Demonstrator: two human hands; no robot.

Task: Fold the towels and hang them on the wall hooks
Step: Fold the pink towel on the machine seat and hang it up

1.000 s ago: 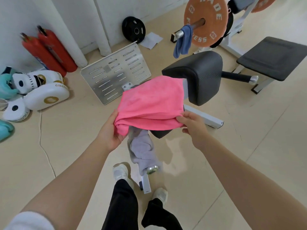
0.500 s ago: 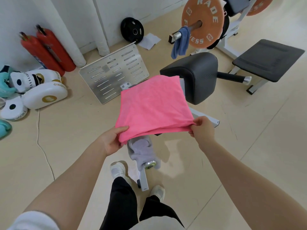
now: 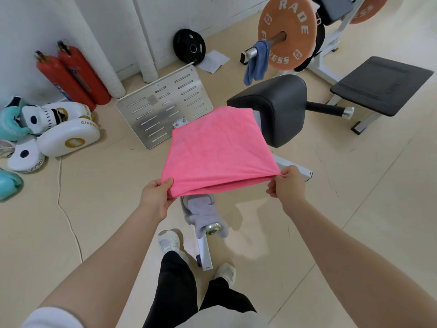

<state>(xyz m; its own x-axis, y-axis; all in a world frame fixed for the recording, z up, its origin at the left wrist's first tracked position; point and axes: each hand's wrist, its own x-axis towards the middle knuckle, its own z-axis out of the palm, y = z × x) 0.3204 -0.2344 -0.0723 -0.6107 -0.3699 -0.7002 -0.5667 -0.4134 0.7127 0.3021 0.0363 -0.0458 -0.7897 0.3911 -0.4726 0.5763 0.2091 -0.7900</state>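
pink towel (image 3: 220, 152) soft, light, limp, doubled | left hand (image 3: 156, 197) pinches 7 o'clock corner | right hand (image 3: 285, 184) pinches 4 o'clock corner | best held by corners

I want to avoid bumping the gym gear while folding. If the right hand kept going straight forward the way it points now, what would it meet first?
Probably the white machine frame just past the right hand, which pinches the pink towel; beyond that, the black pad. Depth is hard to judge from this single view.
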